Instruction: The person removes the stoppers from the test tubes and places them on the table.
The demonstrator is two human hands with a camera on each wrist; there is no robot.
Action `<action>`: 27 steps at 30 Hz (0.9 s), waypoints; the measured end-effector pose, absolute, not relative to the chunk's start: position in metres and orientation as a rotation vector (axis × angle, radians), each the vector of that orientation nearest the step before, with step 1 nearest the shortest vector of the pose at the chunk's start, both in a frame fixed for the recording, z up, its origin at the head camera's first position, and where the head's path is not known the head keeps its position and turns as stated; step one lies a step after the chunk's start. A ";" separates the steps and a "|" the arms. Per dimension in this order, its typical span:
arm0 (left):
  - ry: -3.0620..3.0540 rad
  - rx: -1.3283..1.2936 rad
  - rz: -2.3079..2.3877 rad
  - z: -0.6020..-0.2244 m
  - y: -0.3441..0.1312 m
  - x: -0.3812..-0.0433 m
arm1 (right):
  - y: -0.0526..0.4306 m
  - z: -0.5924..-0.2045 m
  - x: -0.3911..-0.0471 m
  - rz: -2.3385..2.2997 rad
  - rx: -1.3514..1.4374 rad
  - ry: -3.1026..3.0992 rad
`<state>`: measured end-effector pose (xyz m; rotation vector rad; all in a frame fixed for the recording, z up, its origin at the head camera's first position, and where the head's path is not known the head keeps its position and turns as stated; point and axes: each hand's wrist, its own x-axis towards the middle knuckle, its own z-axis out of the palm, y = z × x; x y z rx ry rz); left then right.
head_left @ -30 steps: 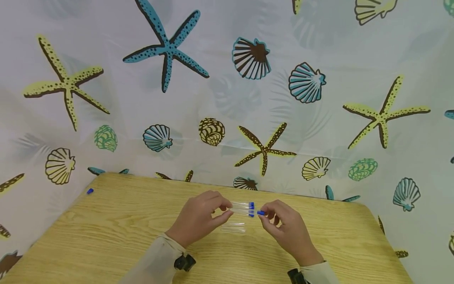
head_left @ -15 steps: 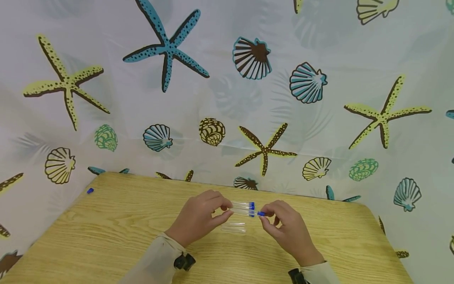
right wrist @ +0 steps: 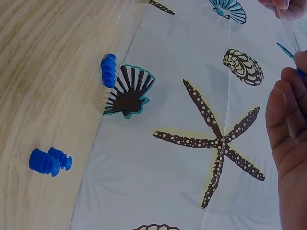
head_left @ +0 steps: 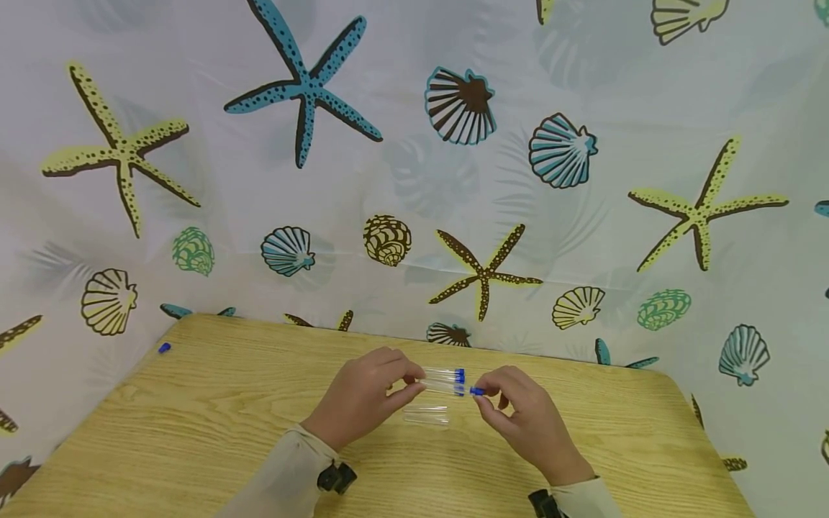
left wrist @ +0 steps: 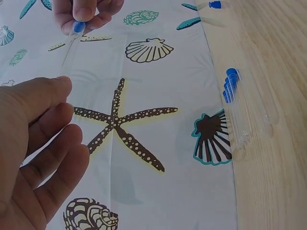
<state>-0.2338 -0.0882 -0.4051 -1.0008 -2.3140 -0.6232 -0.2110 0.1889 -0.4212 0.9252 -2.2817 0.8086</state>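
Note:
In the head view my left hand (head_left: 368, 392) pinches the closed end of a clear test tube (left wrist: 69, 55) between thumb and forefinger. At the tube's other end, my right hand (head_left: 524, 417) pinches a blue stopper (left wrist: 78, 26). The stopper sits at the tube's mouth; how deep it is in I cannot tell. Both hands hold the tube sideways above the table. Beneath it, several tubes with blue stoppers (head_left: 459, 375) lie in a row. Nearer me are clear tubes without stoppers (head_left: 426, 415).
A loose blue stopper (head_left: 165, 348) lies at the table's far left corner. Two more loose stoppers (right wrist: 45, 162) are on the wood in the right wrist view. Behind the wooden table (head_left: 214, 403) hangs a white cloth (head_left: 401, 180) printed with starfish and shells.
Both hands keep nearly the same place and grip. The blue stopper in my right fingers has shifted very slightly downward in the head view.

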 end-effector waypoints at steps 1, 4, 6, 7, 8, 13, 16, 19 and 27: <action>-2.312 -1.003 -0.626 -0.405 -0.088 -0.234 | 0.189 -0.421 -0.211 0.807 0.922 -2.274; -2.303 -1.008 -0.628 -0.405 -0.088 -0.234 | 0.189 -0.422 -0.211 0.807 0.914 -2.260; -2.300 -1.010 -0.632 -0.405 -0.088 -0.234 | 0.189 -0.421 -0.211 0.807 0.915 -2.261; -2.300 -1.011 -0.636 -0.405 -0.088 -0.234 | 0.189 -0.421 -0.211 0.811 0.918 -2.265; -2.301 -1.011 -0.636 -0.405 -0.088 -0.234 | 0.189 -0.421 -0.211 0.816 0.923 -2.267; -2.305 -1.010 -0.639 -0.405 -0.089 -0.234 | 0.188 -0.421 -0.210 0.832 0.937 -2.286; -2.298 -1.011 -0.643 -0.406 -0.090 -0.235 | 0.187 -0.421 -0.210 0.827 0.933 -2.284; -2.287 -1.017 -0.653 -0.408 -0.090 -0.235 | 0.187 -0.422 -0.211 0.817 0.909 -2.282; -2.268 -1.026 -0.670 -0.409 -0.091 -0.235 | 0.186 -0.423 -0.210 0.814 0.856 -2.248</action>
